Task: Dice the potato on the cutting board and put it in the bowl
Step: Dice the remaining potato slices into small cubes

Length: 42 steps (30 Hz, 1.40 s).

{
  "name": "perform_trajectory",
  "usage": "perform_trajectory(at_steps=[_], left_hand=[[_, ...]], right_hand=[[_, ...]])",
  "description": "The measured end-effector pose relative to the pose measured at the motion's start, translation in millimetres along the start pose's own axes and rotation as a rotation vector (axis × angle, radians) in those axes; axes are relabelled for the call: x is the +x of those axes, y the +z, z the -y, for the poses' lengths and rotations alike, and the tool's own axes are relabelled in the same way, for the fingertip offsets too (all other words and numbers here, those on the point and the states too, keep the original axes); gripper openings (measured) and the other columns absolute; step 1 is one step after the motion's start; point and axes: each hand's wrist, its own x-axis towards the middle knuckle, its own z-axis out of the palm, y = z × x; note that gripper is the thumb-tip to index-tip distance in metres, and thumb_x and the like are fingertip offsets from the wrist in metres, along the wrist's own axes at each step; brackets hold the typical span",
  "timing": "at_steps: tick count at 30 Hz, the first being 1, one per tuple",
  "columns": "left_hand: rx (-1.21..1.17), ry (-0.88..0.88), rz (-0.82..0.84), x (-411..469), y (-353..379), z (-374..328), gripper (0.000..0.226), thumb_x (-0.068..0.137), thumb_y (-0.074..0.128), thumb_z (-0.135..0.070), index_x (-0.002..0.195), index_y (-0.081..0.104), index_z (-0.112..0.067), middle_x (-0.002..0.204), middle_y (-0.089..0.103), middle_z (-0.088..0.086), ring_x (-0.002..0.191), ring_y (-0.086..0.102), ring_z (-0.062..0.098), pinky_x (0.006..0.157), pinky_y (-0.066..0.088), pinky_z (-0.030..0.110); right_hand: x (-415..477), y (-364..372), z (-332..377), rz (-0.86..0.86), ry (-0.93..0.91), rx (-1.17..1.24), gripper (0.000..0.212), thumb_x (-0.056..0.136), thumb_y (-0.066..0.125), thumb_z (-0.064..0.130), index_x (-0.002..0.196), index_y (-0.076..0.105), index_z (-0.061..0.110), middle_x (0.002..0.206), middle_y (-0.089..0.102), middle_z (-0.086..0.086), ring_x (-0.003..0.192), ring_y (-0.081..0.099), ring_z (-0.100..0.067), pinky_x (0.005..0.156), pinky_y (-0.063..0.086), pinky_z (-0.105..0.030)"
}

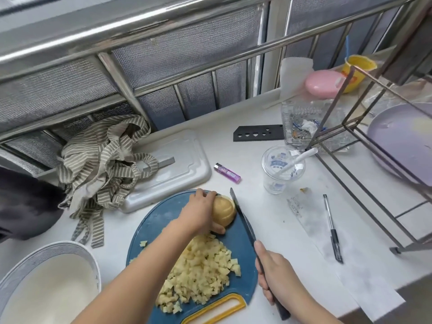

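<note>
While left hand grips potato mid-frame and right hand grips knife, we tuck fingertips and slice straight down

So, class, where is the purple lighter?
In the head view, the purple lighter lies mid-frame, just beyond the blue cutting board, between the grey tray and the plastic cup.

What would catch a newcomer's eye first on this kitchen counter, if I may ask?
The eye goes first to the blue cutting board at bottom centre, where the left hand steadies a potato piece and the right hand holds a black knife against its right side. A heap of diced potato covers the board's near part, while the white bowl at lower left shows no dice.
</note>
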Motion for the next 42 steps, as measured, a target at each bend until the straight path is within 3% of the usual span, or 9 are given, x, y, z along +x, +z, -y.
perform_trajectory(at_steps=[6,12,19,22,26,30,42], left_hand=[[-0.194,-0.143,-0.095,-11.7,15.1,-15.7,0.088,0.065,0.084,-0.048,0.134,0.041,-0.013,0.128,0.042,0.009,0.117,0.047,0.026,0.097,0.041,0.033],[-0.305,-0.081,-0.022,-16.9,-1.6,-6.4,0.078,0.078,0.076,-0.041,0.144,0.041,-0.017,0.133,0.049,0.01,0.122,0.049,0.028,0.096,0.038,0.031],[-0.412,-0.143,-0.088,-13.8,1.7,-8.8,0.076,0.072,0.081,-0.043,0.136,0.05,-0.018,0.133,0.054,0.006,0.122,0.051,0.023,0.095,0.042,0.031],[-0.416,-0.16,-0.116,-16.3,5.9,-10.0,0.075,0.073,0.079,-0.047,0.134,0.049,-0.018,0.132,0.053,0.006,0.118,0.052,0.023,0.093,0.042,0.032],[-0.376,-0.107,-0.091,-20.3,9.9,-13.7,0.088,0.076,0.076,-0.049,0.148,0.03,-0.031,0.139,0.041,0.006,0.127,0.044,0.027,0.103,0.037,0.035],[-0.339,-0.126,-0.11,-18.7,10.7,-15.6,0.075,0.079,0.072,-0.052,0.143,0.039,-0.033,0.13,0.046,0.006,0.124,0.045,0.028,0.101,0.038,0.036],[-0.267,-0.207,-0.162,-12.9,16.0,-29.1,0.082,0.074,0.078,-0.047,0.141,0.038,-0.026,0.132,0.041,0.007,0.124,0.038,0.028,0.101,0.035,0.036]], right_hand=[[8.7,2.0,6.0,-0.002,-0.036,-0.064,0.053,0.097,0.032,0.058,0.071,0.04,0.013,0.046,0.037,0.0,0.038,0.035,-0.018,0.04,0.032,-0.022],[6.9,-10.5,5.9,-0.006,-0.067,-0.166,0.053,0.098,0.031,0.057,0.071,0.039,0.013,0.049,0.039,-0.003,0.034,0.038,-0.017,0.039,0.032,-0.022],[4.3,-6.9,9.2,-0.028,-0.064,-0.225,0.055,0.097,0.029,0.059,0.067,0.039,0.014,0.058,0.043,-0.003,0.04,0.039,-0.015,0.045,0.036,-0.024],[2.6,-5.2,10.6,-0.035,-0.066,-0.235,0.055,0.097,0.028,0.059,0.067,0.04,0.014,0.061,0.043,-0.004,0.043,0.039,-0.016,0.046,0.036,-0.024],[1.9,-4.0,10.5,-0.038,-0.064,-0.238,0.056,0.097,0.027,0.059,0.067,0.04,0.014,0.062,0.044,-0.004,0.045,0.04,-0.017,0.046,0.037,-0.025],[3.1,-4.3,9.7,-0.041,-0.064,-0.233,0.056,0.097,0.028,0.059,0.066,0.041,0.014,0.061,0.044,-0.004,0.045,0.04,-0.017,0.046,0.037,-0.025],[6.2,-4.3,4.6,-0.001,-0.052,-0.14,0.054,0.096,0.031,0.06,0.07,0.036,0.013,0.047,0.035,0.001,0.034,0.035,-0.014,0.04,0.033,-0.023]])
